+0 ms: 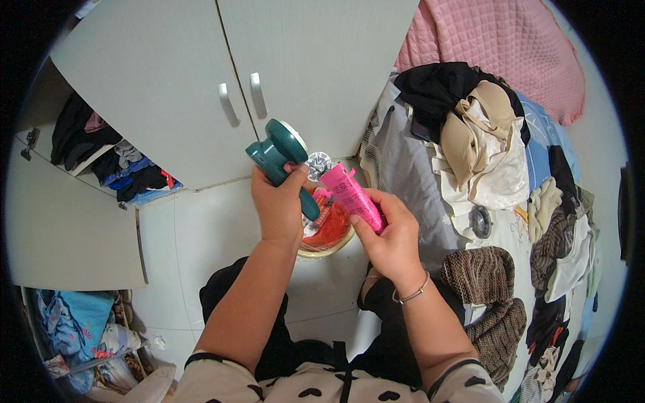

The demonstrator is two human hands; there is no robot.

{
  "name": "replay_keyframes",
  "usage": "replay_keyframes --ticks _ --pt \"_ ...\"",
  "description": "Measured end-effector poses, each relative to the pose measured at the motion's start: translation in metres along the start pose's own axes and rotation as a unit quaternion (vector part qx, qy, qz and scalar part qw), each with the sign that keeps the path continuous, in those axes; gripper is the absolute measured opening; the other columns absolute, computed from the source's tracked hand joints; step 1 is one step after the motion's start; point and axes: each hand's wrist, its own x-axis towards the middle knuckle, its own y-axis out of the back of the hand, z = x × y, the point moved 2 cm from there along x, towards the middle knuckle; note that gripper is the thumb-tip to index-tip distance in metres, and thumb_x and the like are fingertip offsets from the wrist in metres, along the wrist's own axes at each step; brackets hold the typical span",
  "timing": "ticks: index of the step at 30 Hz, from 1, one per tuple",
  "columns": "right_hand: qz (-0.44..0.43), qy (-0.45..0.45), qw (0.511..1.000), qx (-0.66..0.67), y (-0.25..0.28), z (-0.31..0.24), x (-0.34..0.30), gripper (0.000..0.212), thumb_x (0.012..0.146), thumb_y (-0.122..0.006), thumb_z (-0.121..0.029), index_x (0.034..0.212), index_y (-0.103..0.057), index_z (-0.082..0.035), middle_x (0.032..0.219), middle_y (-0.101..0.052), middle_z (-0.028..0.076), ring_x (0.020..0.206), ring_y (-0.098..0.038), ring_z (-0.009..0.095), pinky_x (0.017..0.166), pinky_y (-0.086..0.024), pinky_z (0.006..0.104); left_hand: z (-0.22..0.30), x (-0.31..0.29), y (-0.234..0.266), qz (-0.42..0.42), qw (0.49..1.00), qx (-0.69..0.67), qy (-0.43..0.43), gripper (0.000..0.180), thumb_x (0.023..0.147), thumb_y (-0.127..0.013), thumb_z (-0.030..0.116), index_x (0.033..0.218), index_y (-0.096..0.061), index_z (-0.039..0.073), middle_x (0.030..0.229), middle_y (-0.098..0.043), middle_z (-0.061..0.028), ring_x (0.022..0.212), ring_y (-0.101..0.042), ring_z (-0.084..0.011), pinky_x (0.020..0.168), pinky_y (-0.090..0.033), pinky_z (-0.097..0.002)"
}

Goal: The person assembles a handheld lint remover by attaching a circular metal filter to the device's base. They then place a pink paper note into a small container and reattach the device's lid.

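Head view. Step in hand, as judged: a two-handed hold, with a dark green handheld device point(289, 144) and a pink packet point(351, 196) presented side by side. Both items are located in front of the person, in line with a waste basket point(327, 254) on the floor point(161, 235); the clearance above the basket cannot be told. The device and the packet appear apart from each other.

The next move, as judged, calls for independent control of each item: keep the device steady by its handle while the packet is turned or shifted, and avoid knocking the basket.

Left grip point(277, 205): closed around the device's handle. The round head with the pale rim projects above the fingers; the lower end of the handle projects below the grip, toward the basket. Finger contact on the far side is hidden.

Right grip point(391, 232): narrow, with the lower end of the packet pinched between thumb and fingers. The packet is tilted, its upper end directed toward the device. Pressure on the packet cannot be told.
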Motion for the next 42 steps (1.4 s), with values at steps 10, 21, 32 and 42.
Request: replay_keyframes --ticks 10,21,32,42 --pt "0.004 0.011 1.0 -0.029 -0.005 0.001 -0.003 0.032 0.078 -0.066 -0.009 0.109 -0.06 -0.003 0.096 -0.062 0.017 0.085 -0.062 0.035 0.077 -0.05 0.0377 -0.001 -0.003 -0.002 -0.002 1.0 -0.001 0.012 0.029 0.078 -0.065 -0.007 0.098 -0.047 0.005 0.086 -0.055 -0.0011 0.076 -0.059 -0.0119 0.069 -0.053 -0.0281" --pt "0.048 0.062 0.993 -0.09 -0.001 -0.003 -0.001 0.038 0.074 -0.067 -0.008 0.112 -0.06 -0.006 0.105 -0.061 0.016 0.091 -0.062 0.035 0.078 -0.052 0.0389 -0.002 -0.004 -0.004 -0.004 1.0 -0.001 0.007 0.029 0.077 -0.066 -0.007 0.096 -0.049 0.007 0.085 -0.056 -0.0005 0.075 -0.058 -0.0111 0.068 -0.051 -0.0277" --pt "0.03 0.049 0.996 -0.068 0.003 -0.003 0.001 0.037 0.074 -0.068 -0.007 0.11 -0.061 -0.006 0.104 -0.061 0.016 0.091 -0.063 0.035 0.078 -0.052 0.0386 -0.004 0.001 0.001 0.003 0.999 -0.027 0.029 0.028 0.078 -0.066 -0.006 0.096 -0.049 0.007 0.084 -0.055 0.0006 0.074 -0.057 -0.0102 0.068 -0.049 -0.0267" --pt "0.019 0.065 0.996 -0.055 0.003 -0.002 0.001 0.035 0.074 -0.068 -0.006 0.109 -0.062 -0.005 0.103 -0.062 0.017 0.091 -0.063 0.035 0.08 -0.051 0.0378 -0.003 0.001 0.001 0.003 0.997 -0.048 0.054 0.028 0.077 -0.066 -0.006 0.095 -0.05 0.007 0.084 -0.056 0.0006 0.074 -0.057 -0.0116 0.069 -0.05 -0.0287"
